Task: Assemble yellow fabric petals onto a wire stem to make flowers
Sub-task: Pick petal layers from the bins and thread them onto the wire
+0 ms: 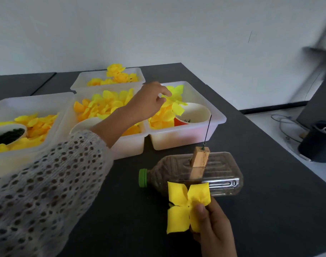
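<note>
Two hands are working around the plastic bottle [192,173] lying on its side on the dark table [270,201]. Just in front of the bottle, the right hand [212,225] is pinching a four-lobed yellow petal piece [184,206] between thumb and fingers. Behind the bottle, the left hand [149,101] is pinching another petal piece [175,101] over the nearest white tray [180,138]. On the bottle's upper side a wooden block [199,157] is holding the wire stem [207,130] upright.

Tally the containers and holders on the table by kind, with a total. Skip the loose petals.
White plastic trays: 4
Paper cups: 3
Plastic bottle lying on its side: 1
Wooden block holding the wire stem: 1
Total: 9
</note>
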